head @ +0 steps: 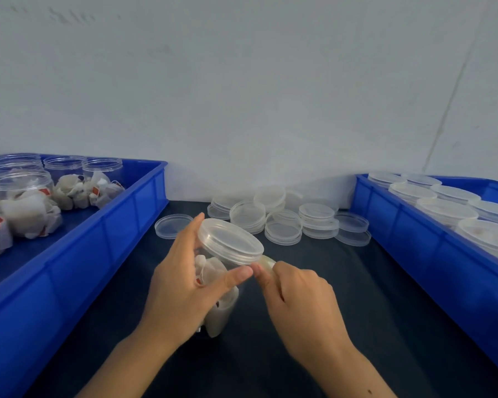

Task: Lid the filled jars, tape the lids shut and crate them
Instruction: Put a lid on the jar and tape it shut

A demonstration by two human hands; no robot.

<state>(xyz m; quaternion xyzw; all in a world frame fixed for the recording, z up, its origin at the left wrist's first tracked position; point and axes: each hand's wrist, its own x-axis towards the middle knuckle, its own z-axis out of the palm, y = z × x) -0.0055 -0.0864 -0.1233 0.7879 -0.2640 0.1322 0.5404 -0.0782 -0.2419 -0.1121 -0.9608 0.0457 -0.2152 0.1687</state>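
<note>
Pale wall (pixel 242 81) behind, dark tabletop (pixel 314 311) below, flanked by two blue crates. At centre, above the near part of the tabletop: left hand (pixel 181 288) wrapped round a clear jar (pixel 219 300), forefinger up behind the lid (pixel 230 239), thumb laid across the front just under the rim, jar tilted with its top leaning right and away. Right hand (pixel 296 294) curled, thumb and fingers pinching a strip of clear tape (pixel 266 262) against the lid's near right edge, thumb tip touching the left thumb. No readable writing anywhere; only small red tags on the tea bags. Jar transparent, packed with whitish tea bags, lid translucent and ridged at the rim. Loose lids (pixel 282 219) stacked and scattered far on the tabletop. Left crate (pixel 104 239) with open jars and loose tea bags (pixel 26 214); right crate (pixel 408 234) with lidded jars (pixel 443 208).
</note>
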